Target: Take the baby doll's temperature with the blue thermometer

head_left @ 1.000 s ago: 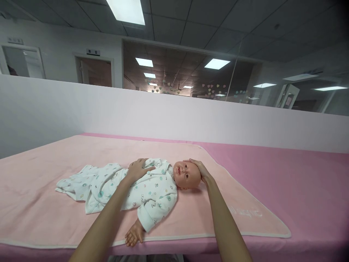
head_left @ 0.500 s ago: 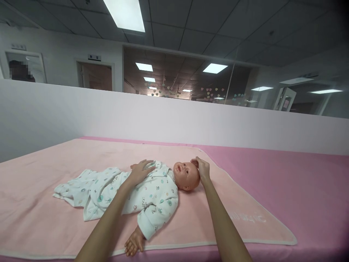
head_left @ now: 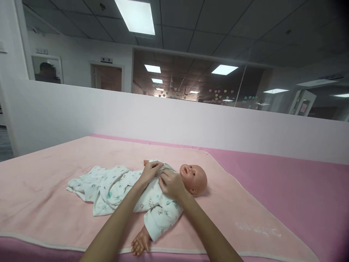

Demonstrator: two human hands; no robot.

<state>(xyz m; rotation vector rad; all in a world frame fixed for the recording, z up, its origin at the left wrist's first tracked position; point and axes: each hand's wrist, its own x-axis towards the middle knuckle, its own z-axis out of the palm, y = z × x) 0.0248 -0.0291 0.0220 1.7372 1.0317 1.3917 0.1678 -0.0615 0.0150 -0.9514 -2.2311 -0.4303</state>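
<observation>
Pale pink blanket point(head_left: 234, 203) spread beneath and beyond both hands. Baby doll point(head_left: 144, 203) on it, face up, below hands. Printed shirt point(head_left: 156, 204) right under fingers. Doll's head point(head_left: 195, 178) just beside right hand point(head_left: 171, 185). Left hand point(head_left: 150, 171) on chest. Fingers of both bent; cloth pinched or not, cannot tell. Step: probably handling shirt front; next move seems to need gentle, paired fingertips.

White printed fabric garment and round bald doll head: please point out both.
White printed fabric garment point(head_left: 154, 193): head view, on the torso.
Round bald doll head point(head_left: 192, 179): head view, on the cheek.
</observation>
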